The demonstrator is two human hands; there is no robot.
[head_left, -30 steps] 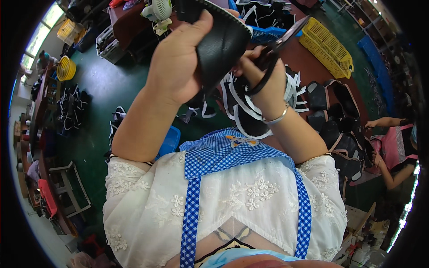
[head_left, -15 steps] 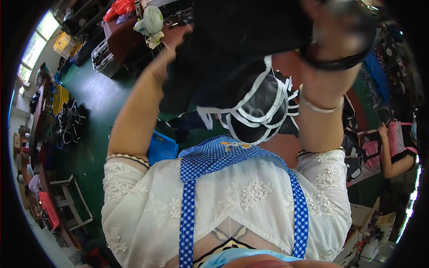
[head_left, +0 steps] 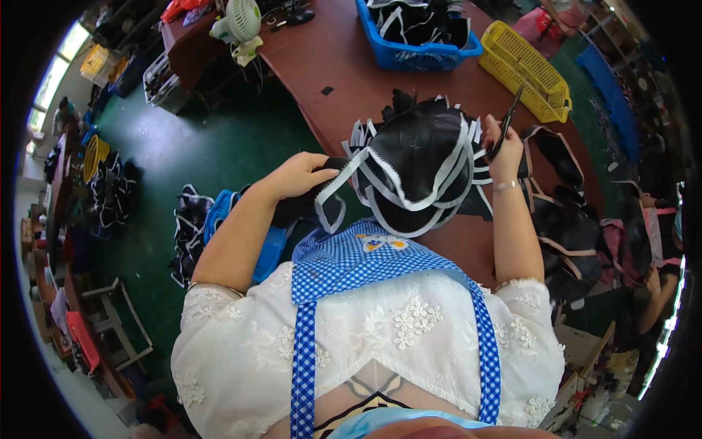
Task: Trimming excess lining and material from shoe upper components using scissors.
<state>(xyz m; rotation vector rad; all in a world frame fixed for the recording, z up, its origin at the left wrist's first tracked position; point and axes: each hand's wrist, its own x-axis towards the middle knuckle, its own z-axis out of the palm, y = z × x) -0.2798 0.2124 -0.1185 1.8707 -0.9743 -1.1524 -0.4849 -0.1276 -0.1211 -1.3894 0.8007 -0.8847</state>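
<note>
White-edged black pieces [head_left: 418,150] are piled on the tabletop [head_left: 307,77], and an edge at their left is pinched between the thumb and fingers of the left hand [head_left: 298,175]. Just beside their right, scissors [head_left: 511,117] are gripped in the right hand [head_left: 506,155]. Beyond, a blue basket [head_left: 420,57] and a yellow basket [head_left: 550,107] are seen.

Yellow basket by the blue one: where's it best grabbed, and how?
The yellow basket is probably best gripped by the rim of its nearer short end, coming down from the person's side: the open top leaves that rim exposed, and the long body stretches away.
</note>
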